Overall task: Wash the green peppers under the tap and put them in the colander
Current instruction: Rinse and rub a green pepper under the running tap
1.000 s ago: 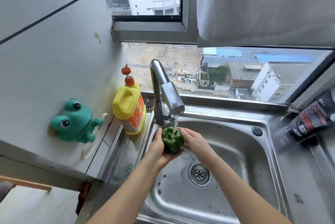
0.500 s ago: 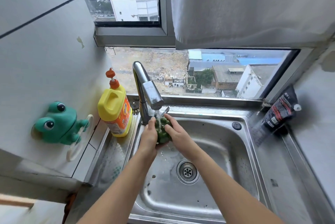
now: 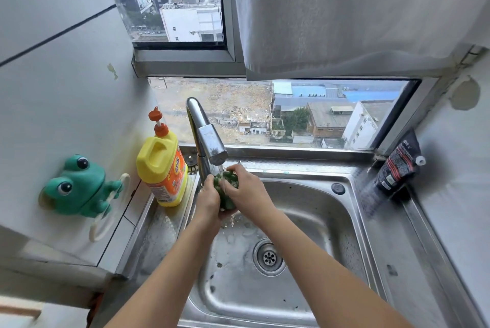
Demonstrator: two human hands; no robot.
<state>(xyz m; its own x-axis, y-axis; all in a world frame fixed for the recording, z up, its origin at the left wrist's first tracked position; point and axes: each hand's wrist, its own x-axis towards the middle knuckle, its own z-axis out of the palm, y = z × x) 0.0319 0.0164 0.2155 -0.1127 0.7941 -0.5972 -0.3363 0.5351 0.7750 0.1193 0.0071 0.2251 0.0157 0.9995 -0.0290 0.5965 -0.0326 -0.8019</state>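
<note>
Green pepper [image 3: 226, 191] sits between my two palms, right under the tap [image 3: 209, 139] spout at the back left corner of the sink [image 3: 331, 224], with the thin stream [image 3: 220, 168] landing on its top. My left hand [image 3: 209, 201] cups it from the left and below, fingers curled round it. My right hand [image 3: 248, 192] wraps over the top and right side, fingers bent across the skin. To do this well, I judge I should roll the pepper between both hands so every lobe and the stem hollow passes under the water, rubbing with my thumbs and gripping firmly, since wet skin is slippery. Holding it low over the basin would limit splashing. No colander shows from here.
</note>
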